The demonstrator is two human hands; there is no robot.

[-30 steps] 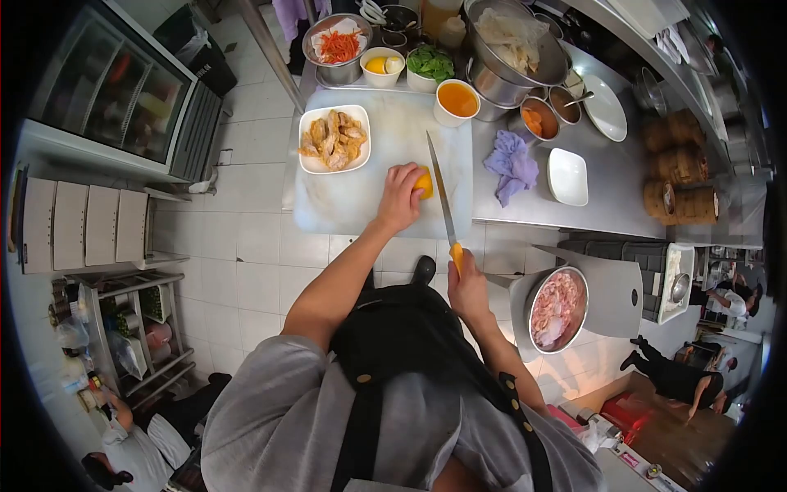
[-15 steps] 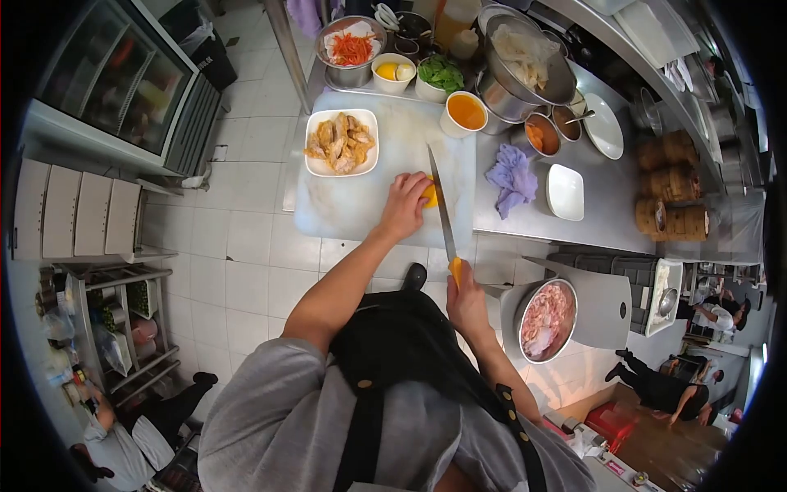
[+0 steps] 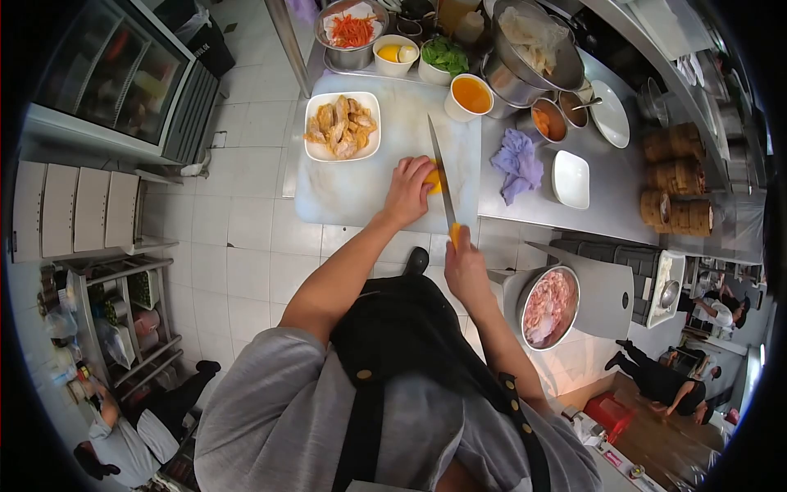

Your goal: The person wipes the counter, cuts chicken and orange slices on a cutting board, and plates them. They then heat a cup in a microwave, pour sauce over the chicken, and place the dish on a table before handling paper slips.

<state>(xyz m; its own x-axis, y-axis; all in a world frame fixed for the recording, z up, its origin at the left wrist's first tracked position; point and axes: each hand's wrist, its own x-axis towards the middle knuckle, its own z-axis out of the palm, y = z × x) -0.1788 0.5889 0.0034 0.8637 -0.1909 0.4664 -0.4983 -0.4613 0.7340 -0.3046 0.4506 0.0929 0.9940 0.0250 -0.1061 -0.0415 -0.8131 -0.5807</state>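
Note:
My left hand [image 3: 408,190] is closed on a small yellow piece of food [image 3: 434,178], pressing it to the white cutting board [image 3: 344,197]. I cannot make out what kind of food it is. In my right hand [image 3: 465,264] is a long knife [image 3: 443,170], gripped by its yellow handle. Its blade lies along the right side of the yellow piece, tip pointing away from me. Farther left on the board, a square white bowl [image 3: 376,148] holds raw-looking marinated chicken pieces [image 3: 340,127].
Behind the board are a bowl of red shreds [image 3: 351,31], a tub of green leaves [image 3: 445,54] and a tub of orange liquid [image 3: 470,95]. To the right lie a purple cloth [image 3: 518,164] and a white dish [image 3: 570,179]. A metal bowl of raw meat [image 3: 548,308] stands lower right.
The whole view has shifted slightly. My left hand stays on the yellow piece and the knife remains beside it, standing a little more upright in the view.

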